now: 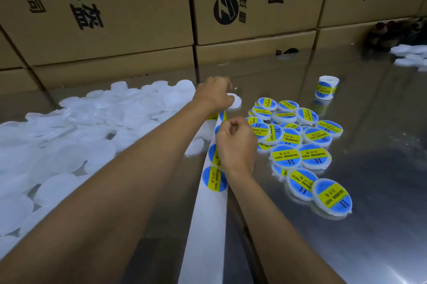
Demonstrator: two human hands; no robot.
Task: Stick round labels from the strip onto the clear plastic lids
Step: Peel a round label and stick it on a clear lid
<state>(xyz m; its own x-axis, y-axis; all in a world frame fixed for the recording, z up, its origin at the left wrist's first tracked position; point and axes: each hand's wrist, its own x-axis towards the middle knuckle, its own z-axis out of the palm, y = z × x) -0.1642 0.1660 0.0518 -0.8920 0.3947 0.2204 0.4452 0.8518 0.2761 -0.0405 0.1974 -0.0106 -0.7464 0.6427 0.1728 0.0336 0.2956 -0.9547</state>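
Note:
My left hand [213, 95] holds a bare clear plastic lid [235, 101] just above the shiny table, fingers curled round its edge. My right hand [235, 142] rests over the white label strip [208, 219], its fingers curled and pinching at a round blue and yellow label [213, 178] area near the strip's top; the exact label it pinches is hidden. The strip runs from the bottom of the view up between my forearms. A big heap of unlabelled lids [76, 133] lies on the left. Labelled lids [300, 145] lie in a pile on the right.
A roll of the same labels [325, 88] stands at the back right. Stacked cardboard boxes [138, 17] wall off the back of the steel table [381, 179]. More bare lids [411, 57] lie at the far right edge.

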